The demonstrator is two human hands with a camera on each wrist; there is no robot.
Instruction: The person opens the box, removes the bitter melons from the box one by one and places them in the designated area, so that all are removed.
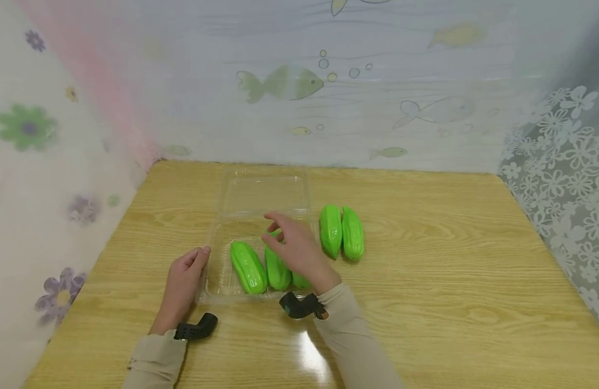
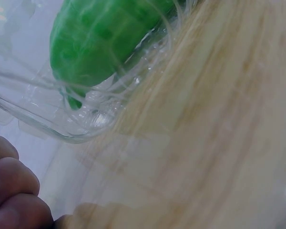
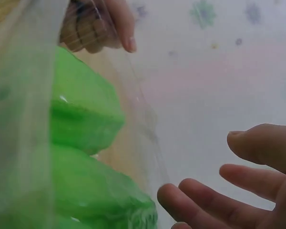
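An open clear plastic clamshell box lies on the table, lid laid back. Inside it are three glossy green, ridged, elongated fruit-like pieces: a left one, a middle one and a right one mostly hidden under my right hand. My left hand holds the box's left rim, thumb along the edge and fingers curled. Over the box hovers my right hand, fingers loosely spread with nothing between them. The right wrist view shows the right hand's fingers apart from the green pieces.
Two more green pieces, one nearer and one farther right, lie side by side just right of the box. The box lid extends toward the back wall. Patterned curtains border the wooden table.
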